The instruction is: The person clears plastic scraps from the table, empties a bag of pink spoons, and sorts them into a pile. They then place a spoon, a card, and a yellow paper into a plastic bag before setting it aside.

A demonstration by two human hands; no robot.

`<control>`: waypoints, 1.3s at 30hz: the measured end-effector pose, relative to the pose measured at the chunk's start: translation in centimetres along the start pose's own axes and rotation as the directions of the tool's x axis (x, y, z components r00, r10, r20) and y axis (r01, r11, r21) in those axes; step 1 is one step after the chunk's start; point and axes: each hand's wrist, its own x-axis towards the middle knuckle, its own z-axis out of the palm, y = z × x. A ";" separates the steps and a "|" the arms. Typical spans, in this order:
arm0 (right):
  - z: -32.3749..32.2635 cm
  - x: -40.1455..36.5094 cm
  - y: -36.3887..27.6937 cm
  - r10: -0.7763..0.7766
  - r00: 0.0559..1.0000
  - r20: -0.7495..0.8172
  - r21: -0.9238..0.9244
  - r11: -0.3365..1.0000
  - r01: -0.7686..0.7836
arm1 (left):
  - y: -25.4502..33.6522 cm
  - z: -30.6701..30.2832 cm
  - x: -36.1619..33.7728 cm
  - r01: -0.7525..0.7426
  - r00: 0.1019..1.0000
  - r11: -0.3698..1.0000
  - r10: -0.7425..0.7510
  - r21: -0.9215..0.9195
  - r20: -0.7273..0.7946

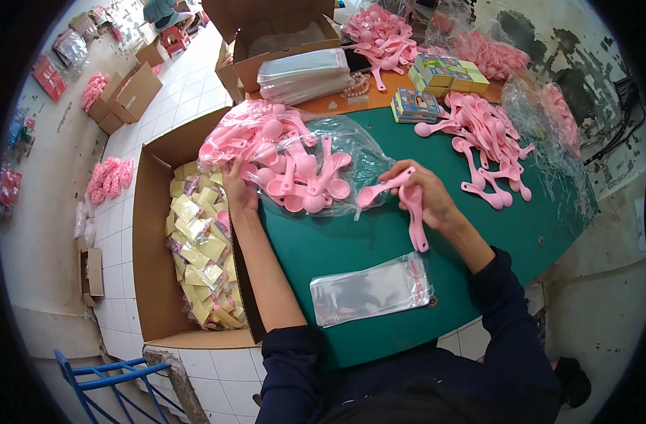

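A clear plastic bag of pink scoop spoons (305, 166) lies on the green tabletop, its loose film spreading to the right. My left hand (239, 189) grips the left side of this bag, its fingers partly hidden by the film and spoons. At the bag's right end, my right hand (427, 196) is closed around pink scoop spoons (416, 222); one points left and another hangs downward. Nearer to me lies a stack of clear plastic sleeves (371, 288), flat on the table below my right hand.
Left of the table, a large cardboard box (153, 247) holds many packed yellow cards (203, 247). Loose pink spoons (482, 127) pile up at the right, beside card stacks (415, 104). More sleeves (302, 71) lie at the back. A blue metal frame (111, 374) stands lower left.
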 end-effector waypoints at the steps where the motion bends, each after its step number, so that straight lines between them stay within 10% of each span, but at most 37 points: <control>1: 0.6 0.8 0.2 0.003 1.000 0.026 0.000 1.000 -0.003 | 0.1 0.1 -0.1 0.003 1.000 1.000 -0.003 -0.002 0.001; 8: 3.3 5.9 -0.5 -0.008 0.990 0.141 -0.840 0.529 0.124 | 0.0 0.0 -0.1 0.026 0.999 0.999 -0.025 -0.036 0.025; 13: 4.6 8.1 -1.4 0.134 0.934 0.330 -0.941 0.128 0.314 | 0.2 0.5 -0.5 0.010 1.000 0.998 -0.010 -0.058 -0.006; 16: 5.0 8.7 0.8 -0.080 0.962 0.262 -0.964 -0.073 0.257 | 0.4 0.6 -0.6 0.019 1.000 1.000 -0.019 -0.022 -0.002; 19: 5.7 7.1 0.9 -0.265 0.939 0.218 -0.975 -0.091 0.201 | 0.3 0.7 -0.6 -0.007 1.000 0.999 0.008 -0.050 0.019; 39: -3.9 0.0 -2.6 -0.253 0.964 0.078 -0.844 -0.531 -0.071 | -0.3 -0.8 0.2 -0.004 0.999 1.000 0.003 0.023 0.044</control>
